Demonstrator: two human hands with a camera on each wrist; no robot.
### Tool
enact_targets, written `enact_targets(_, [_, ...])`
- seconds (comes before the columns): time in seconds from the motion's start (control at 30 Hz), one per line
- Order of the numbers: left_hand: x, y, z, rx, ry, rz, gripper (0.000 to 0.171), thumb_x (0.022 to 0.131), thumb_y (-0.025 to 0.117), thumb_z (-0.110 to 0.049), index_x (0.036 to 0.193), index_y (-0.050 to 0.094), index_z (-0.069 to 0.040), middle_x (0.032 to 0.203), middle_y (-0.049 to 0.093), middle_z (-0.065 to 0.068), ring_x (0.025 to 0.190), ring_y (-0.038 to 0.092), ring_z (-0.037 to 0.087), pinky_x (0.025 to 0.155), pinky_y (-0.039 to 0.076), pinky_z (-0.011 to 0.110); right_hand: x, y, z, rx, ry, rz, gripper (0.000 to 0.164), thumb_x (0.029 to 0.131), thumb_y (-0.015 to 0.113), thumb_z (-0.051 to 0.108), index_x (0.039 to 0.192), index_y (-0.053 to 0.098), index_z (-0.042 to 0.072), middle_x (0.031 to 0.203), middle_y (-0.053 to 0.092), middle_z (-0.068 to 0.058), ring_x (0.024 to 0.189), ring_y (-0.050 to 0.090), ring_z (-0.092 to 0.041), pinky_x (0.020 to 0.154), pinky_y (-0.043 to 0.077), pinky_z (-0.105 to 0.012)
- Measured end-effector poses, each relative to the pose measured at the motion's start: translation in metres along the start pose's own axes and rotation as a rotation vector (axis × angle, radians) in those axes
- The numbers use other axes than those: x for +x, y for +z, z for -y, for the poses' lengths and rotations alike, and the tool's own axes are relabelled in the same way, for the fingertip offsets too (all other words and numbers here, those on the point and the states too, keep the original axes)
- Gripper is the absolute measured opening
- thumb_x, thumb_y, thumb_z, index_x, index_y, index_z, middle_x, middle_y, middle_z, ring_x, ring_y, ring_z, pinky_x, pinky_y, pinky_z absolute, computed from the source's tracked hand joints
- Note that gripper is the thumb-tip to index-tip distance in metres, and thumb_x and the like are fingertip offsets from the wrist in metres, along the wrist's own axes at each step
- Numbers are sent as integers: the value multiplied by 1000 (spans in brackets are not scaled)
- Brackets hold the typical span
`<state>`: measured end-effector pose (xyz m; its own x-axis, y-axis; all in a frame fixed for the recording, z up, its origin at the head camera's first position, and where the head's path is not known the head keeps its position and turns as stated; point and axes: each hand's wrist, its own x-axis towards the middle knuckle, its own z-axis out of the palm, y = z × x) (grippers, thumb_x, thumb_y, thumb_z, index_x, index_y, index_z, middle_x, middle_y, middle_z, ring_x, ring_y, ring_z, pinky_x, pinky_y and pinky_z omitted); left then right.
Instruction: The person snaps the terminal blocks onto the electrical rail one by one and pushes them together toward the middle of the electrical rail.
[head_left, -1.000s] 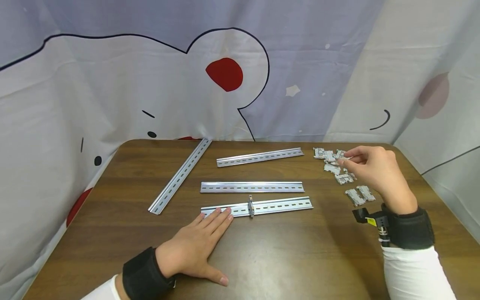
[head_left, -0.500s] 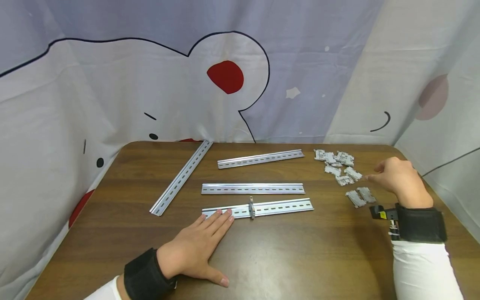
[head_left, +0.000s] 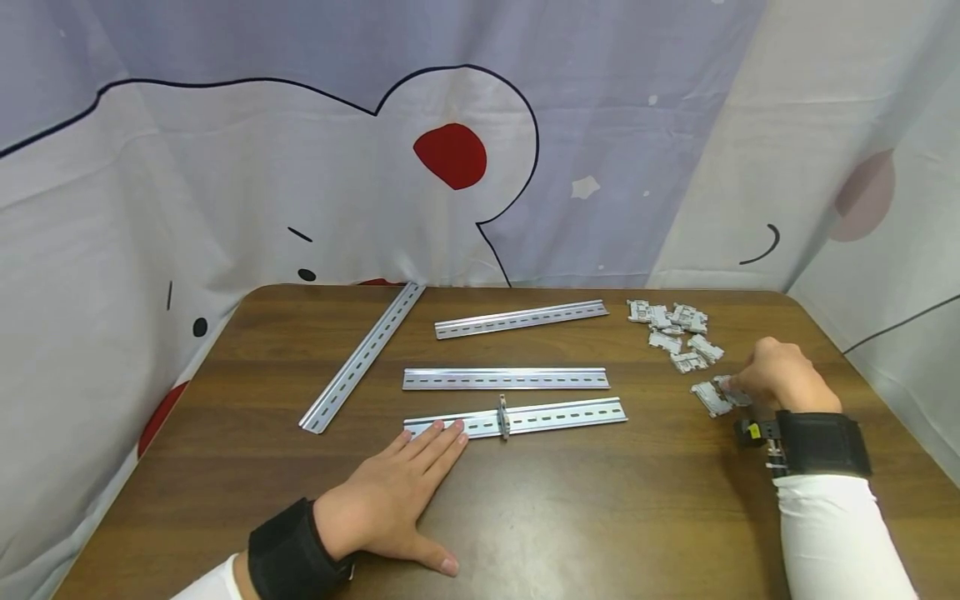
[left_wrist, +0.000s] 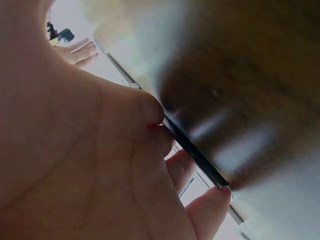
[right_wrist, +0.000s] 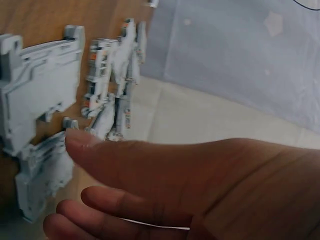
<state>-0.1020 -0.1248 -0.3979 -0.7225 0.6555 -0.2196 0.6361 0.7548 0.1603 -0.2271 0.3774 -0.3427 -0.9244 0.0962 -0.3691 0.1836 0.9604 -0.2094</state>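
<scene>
My left hand point(head_left: 390, 500) lies flat with fingers spread, its fingertips resting on the left part of the nearest slotted metal DIN rail point(head_left: 570, 413). A thin grey terminal block point(head_left: 504, 417) stands upright across that rail, right of the fingertips. Over at the right, my right hand point(head_left: 787, 375) is low beside two pale grey terminal blocks lying flat. Its thumb overlaps the edge of one terminal block point(right_wrist: 45, 175) in the right wrist view, the fingers loosely bent and apart from the thumb. The other terminal block point(head_left: 709, 400) lies just left of it.
Several more terminal blocks point(head_left: 688, 317) lie in a loose cluster at the back right. Another rail point(head_left: 506, 380) lies behind the nearest one, with a further rail point(head_left: 521, 319) beyond it. A slanted rail point(head_left: 362, 358) lies at left. A printed curtain point(head_left: 300, 167) hangs behind the table.
My right hand has withdrawn from the back cluster, swung right, then come down toward the two nearer terminal blocks. The left hand has stayed on the rail.
</scene>
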Motion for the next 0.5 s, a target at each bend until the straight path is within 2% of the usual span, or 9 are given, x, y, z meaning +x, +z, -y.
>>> enact_targets(0.1, [0,0,0,0,-1,1,129,64,51,-91,158,9,-13,165,4,5,150,8,27,117,19,51,4,6,0,24,1,5,32,80,75,29,84,70,-3,78,61,-18,72,60,-33,59,49,-42])
enact_targets(0.13, [0,0,0,1,-1,2,129,64,51,-91,158,9,-13,165,4,5,150,8,26,117,19,51,5,7,0,36,3,10,26,80,74,25,77,68,0,72,59,-12,67,57,-28,56,47,-39])
enact_targets(0.23, [1,0,0,3,-2,4,129,64,51,-91,158,9,-13,165,4,5,150,8,27,117,19,51,7,11,3,68,13,21,23,81,73,19,66,60,7,63,51,-3,59,52,-19,52,41,-32])
enact_targets(0.5, [-1,1,0,6,-5,5,130,64,50,-92,158,9,-12,164,4,6,150,8,27,117,19,50,3,7,7,74,-4,-33,27,77,79,26,78,68,2,74,59,-10,65,57,-24,53,46,-34])
